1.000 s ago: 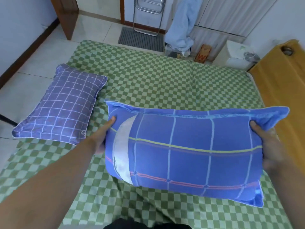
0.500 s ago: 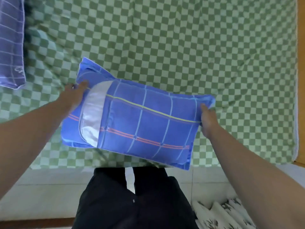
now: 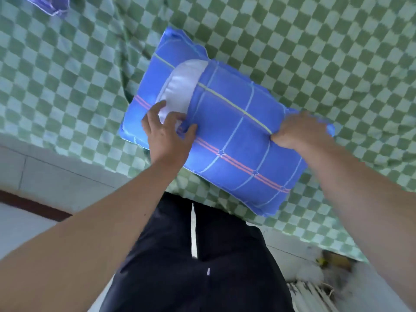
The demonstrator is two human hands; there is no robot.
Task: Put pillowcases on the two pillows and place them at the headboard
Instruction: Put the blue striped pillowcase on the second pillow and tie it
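A pillow in a blue checked pillowcase (image 3: 236, 140) lies tilted on the green checked bed sheet (image 3: 315, 52), near the bed's front edge. A strip of the white inner pillow (image 3: 182, 86) shows through the case's opening on its left part. My left hand (image 3: 167, 134) rests on that opening, thumb on the blue cloth and fingers spread on the white strip. My right hand (image 3: 297, 129) grips the right end of the pillowcase, fingers curled into the cloth. A corner of the second pillow (image 3: 53, 4), in a purple grid case, shows at the top left.
The bed's front edge runs diagonally from the left to the lower right, with pale floor tiles (image 3: 45, 176) below it. My dark trousers (image 3: 195, 262) fill the lower middle. Blurred white items (image 3: 315, 287) lie on the floor at the lower right.
The pillow has been lowered onto the bed and turned. My left hand has shifted from the pillow's left end onto the opening with the white strip. The view has tilted further down.
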